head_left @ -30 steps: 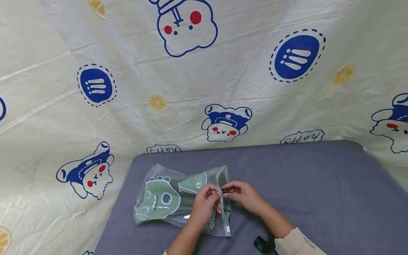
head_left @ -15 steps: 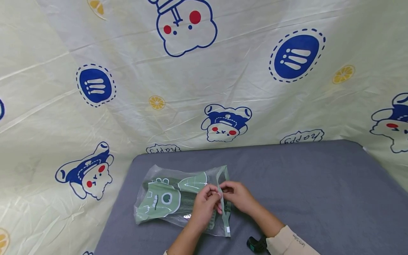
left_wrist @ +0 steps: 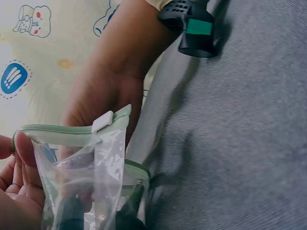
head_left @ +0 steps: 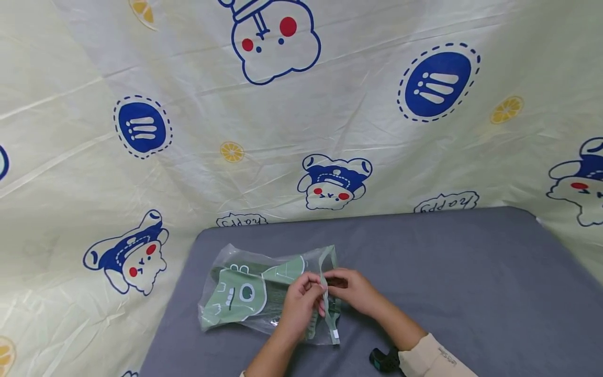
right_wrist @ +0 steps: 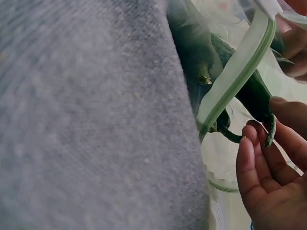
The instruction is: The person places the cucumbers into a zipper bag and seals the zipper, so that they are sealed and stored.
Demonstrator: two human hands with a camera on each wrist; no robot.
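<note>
A clear zip bag (head_left: 245, 298) with a green cartoon print lies on the table, its mouth facing right. My left hand (head_left: 299, 306) pinches one green-edged side of that mouth between thumb and fingers, as the left wrist view shows of the bag rim (left_wrist: 62, 129). At the opening is my right hand (head_left: 360, 293). In the right wrist view, the thumb and fingers of this hand (right_wrist: 271, 187) pinch the stem end of a dark green cucumber (right_wrist: 254, 96). Another cucumber (right_wrist: 204, 62) lies beside it in the bag; much of both is hidden behind plastic.
The table (head_left: 447, 272) has a grey cloth cover. A pale cartoon-printed sheet (head_left: 198, 104) hangs behind it. A white zip slider (head_left: 335, 335) sits at the bag's near corner. A black wrist camera (head_left: 383, 360) is by the right sleeve.
My right hand has moved slightly left into the bag's mouth, its forearm shifting left too. The printed film has creased differently and the slider corner has risen a little. My left hand keeps its grip.
</note>
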